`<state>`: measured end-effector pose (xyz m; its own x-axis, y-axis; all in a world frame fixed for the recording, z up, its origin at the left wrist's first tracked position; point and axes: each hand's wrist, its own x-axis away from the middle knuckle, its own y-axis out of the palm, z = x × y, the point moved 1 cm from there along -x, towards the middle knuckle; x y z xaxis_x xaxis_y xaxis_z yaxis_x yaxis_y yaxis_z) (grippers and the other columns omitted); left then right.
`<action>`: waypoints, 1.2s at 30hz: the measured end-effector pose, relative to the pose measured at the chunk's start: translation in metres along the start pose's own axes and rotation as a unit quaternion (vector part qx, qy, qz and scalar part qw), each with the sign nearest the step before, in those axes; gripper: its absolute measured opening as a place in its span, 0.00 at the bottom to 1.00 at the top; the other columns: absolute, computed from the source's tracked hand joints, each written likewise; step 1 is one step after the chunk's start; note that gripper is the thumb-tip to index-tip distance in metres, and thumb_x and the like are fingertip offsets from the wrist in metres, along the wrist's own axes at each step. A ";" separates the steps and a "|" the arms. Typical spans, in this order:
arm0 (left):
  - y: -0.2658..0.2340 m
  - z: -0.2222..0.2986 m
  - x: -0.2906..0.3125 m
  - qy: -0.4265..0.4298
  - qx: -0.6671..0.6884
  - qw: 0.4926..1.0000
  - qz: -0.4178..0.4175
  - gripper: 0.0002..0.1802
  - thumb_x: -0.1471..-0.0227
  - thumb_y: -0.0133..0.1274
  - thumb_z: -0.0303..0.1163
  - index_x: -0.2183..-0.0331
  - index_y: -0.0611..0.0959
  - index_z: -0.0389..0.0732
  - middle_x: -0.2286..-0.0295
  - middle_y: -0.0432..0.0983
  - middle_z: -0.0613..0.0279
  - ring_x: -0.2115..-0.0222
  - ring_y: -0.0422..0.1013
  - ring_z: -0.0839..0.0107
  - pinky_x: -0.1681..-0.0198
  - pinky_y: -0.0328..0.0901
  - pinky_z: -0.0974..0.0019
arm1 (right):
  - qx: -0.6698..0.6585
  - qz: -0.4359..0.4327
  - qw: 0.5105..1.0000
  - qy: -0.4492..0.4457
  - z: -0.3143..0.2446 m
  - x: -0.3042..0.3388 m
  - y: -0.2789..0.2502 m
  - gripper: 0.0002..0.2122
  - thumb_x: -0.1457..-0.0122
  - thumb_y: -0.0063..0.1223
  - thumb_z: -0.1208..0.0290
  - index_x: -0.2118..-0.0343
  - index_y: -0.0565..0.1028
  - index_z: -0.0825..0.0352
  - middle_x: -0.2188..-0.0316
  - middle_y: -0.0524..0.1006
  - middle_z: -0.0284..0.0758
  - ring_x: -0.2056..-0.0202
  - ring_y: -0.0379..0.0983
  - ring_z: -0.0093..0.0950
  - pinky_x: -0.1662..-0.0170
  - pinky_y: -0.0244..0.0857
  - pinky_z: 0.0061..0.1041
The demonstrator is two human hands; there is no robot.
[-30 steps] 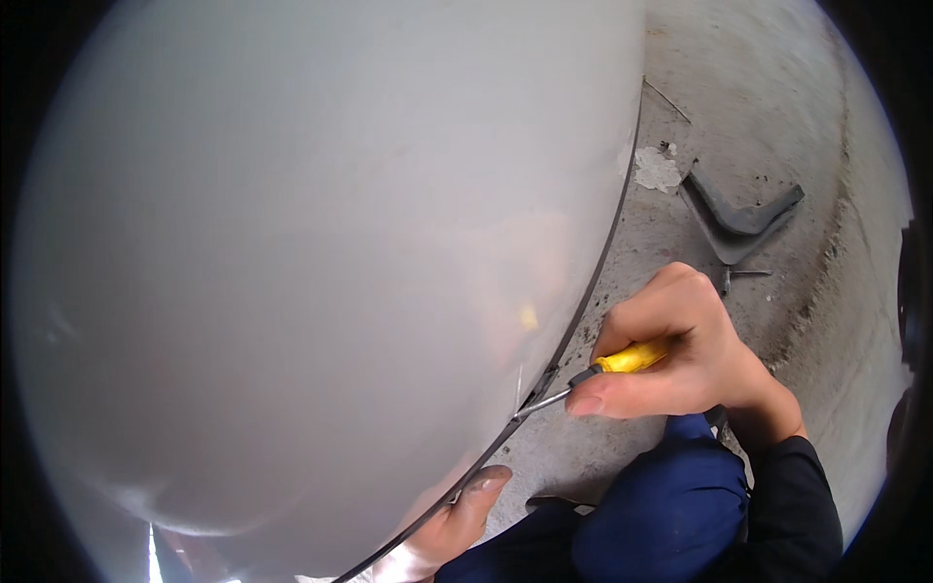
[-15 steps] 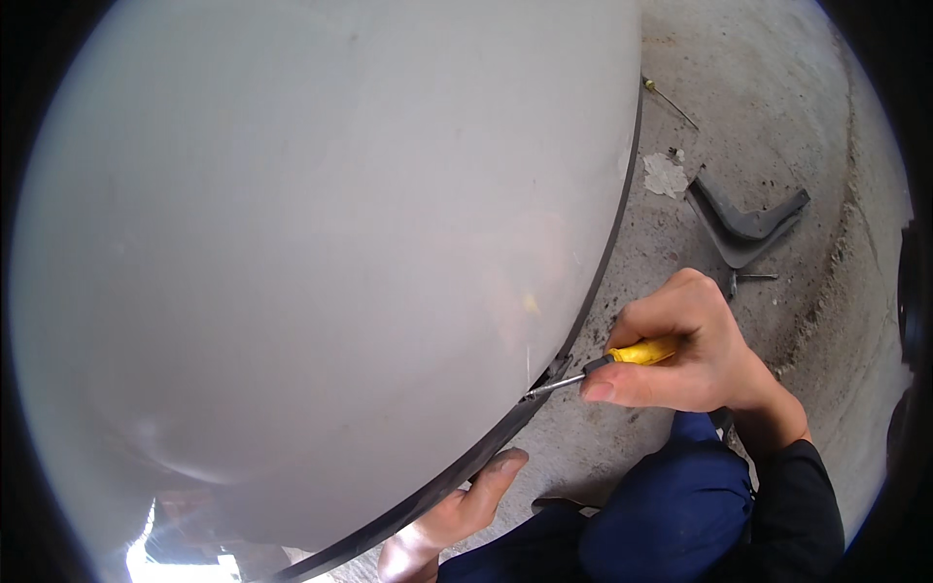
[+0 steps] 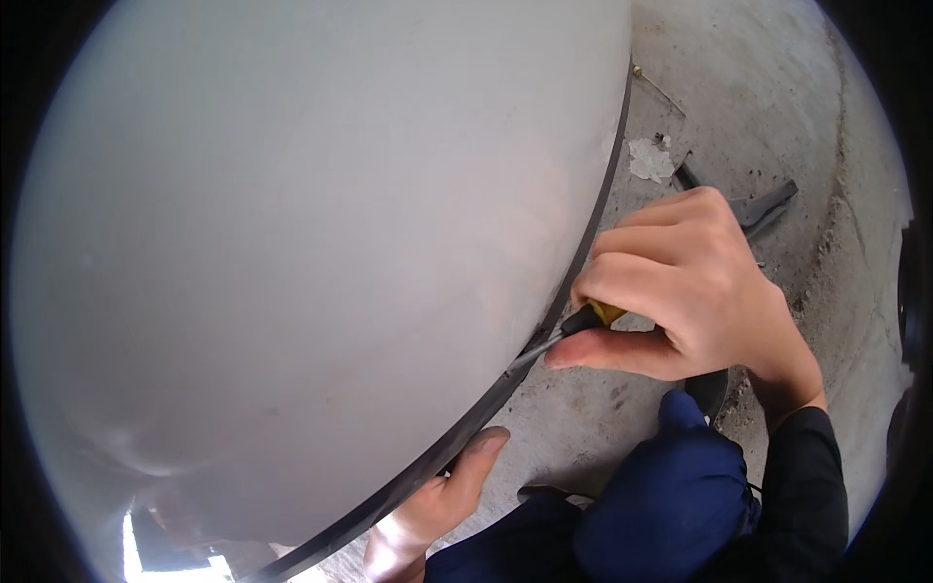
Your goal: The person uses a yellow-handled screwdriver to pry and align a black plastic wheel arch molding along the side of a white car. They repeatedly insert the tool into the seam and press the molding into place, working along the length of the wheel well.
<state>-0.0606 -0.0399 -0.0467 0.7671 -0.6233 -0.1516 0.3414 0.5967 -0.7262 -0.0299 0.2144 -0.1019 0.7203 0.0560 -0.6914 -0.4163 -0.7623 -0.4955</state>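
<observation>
My right hand [image 3: 685, 282] is closed round a screwdriver [image 3: 581, 320] with a yellow and black handle, pinched between thumb and curled fingers. Its metal shaft points left and down, and the tip rests at the seam between a large, pale glossy curved panel [image 3: 330, 243] and the black trim strip [image 3: 476, 413] along its edge. Lower down, my left hand [image 3: 442, 496] grips the same strip from its outer side. The left thumb shows, pointing up and right; the other fingers are hidden beneath the edge.
On the concrete floor [image 3: 719, 58] at the right lie a dark angled plastic piece [image 3: 768, 209], partly behind my right hand, a pale flat scrap [image 3: 649, 160] and a thin rod-like tool [image 3: 661, 92]. My blue-trousered knee [image 3: 661, 505] is bent below my hands.
My right hand has turned over more and shifted up, hiding most of the handle. The screwdriver tip has slid a little left and up along the seam. My left hand keeps its grip.
</observation>
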 end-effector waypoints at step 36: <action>0.005 0.001 0.004 0.046 0.001 0.998 0.046 0.09 0.46 0.59 0.29 0.65 0.84 0.32 0.77 0.79 0.60 0.79 0.74 0.71 0.75 0.68 0.70 | -0.011 0.061 0.997 0.049 -0.026 0.003 0.000 0.19 0.54 0.72 0.63 0.86 0.69 0.63 0.92 0.62 0.28 0.92 0.58 0.25 0.86 0.45 0.23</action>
<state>-0.0546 -0.0387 -0.0503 0.7420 -0.6096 -0.2788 0.2732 0.6549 -0.7046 -0.0133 0.1981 -0.0902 0.7158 -0.1003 -0.6910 -0.4927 -0.7738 -0.3980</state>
